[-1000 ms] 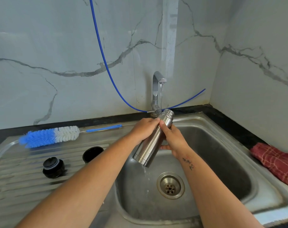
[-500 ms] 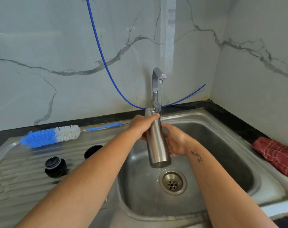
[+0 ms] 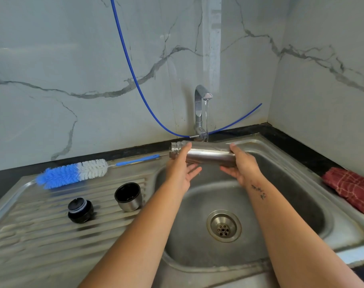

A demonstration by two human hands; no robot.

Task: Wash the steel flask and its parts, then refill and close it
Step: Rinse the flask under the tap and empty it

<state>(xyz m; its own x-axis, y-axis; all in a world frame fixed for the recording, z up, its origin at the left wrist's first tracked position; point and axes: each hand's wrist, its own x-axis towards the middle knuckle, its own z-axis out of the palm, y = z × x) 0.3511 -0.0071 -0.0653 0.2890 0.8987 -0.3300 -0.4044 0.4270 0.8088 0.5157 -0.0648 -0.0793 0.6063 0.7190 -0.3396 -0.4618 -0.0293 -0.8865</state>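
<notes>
The steel flask [image 3: 208, 155] lies level over the sink, threaded mouth pointing left, under a thin stream from the tap [image 3: 198, 109]. My left hand [image 3: 180, 171] holds it near the neck, thumb on top and fingers beneath. My right hand [image 3: 243, 166] holds the base end the same way. On the drainboard [image 3: 42, 235] to the left stand the flask's steel cup lid [image 3: 128, 196], open side up, and its black stopper [image 3: 80, 210]. A blue and white bottle brush [image 3: 73, 173] lies behind them.
The sink basin [image 3: 291, 194] with its drain [image 3: 223, 225] lies below my hands. A red checked cloth [image 3: 351, 188] sits on the right rim. A blue tube [image 3: 131, 71] hangs along the marble wall behind the tap.
The flask went from tilted, to upright with its mouth up, to lying level with its mouth to the left. Both hands shifted along it, left to the neck and right to the base.
</notes>
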